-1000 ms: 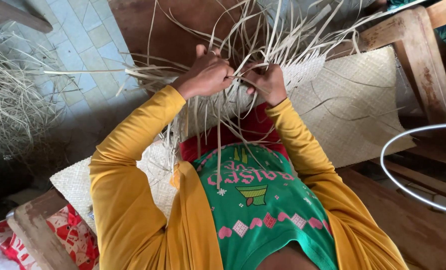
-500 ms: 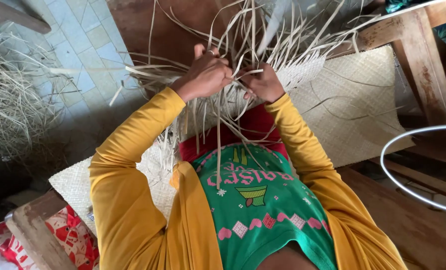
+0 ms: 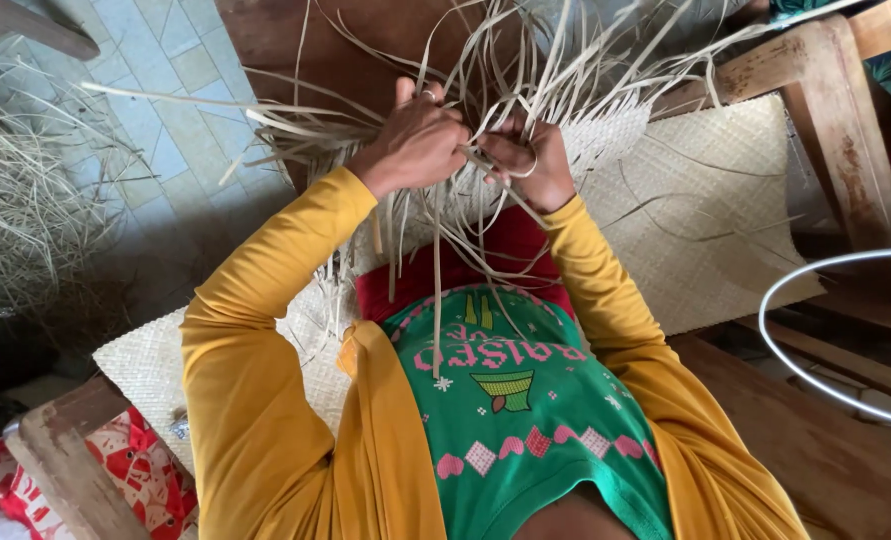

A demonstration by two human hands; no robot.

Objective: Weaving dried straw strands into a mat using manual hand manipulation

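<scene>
Gripping pale, flat, dry weaving strips [image 3: 465, 120] that fan out loose and tangled, left hand [image 3: 415, 140] clenched on a bunch, right hand [image 3: 525, 160] pinching strands, both at the unfinished near edge of the tan woven mat [image 3: 705, 220], draped over the lap

Loose strips [image 3: 525, 90] above woven mat [image 3: 705, 210]; straw pile [image 3: 15, 210] far left.
</scene>
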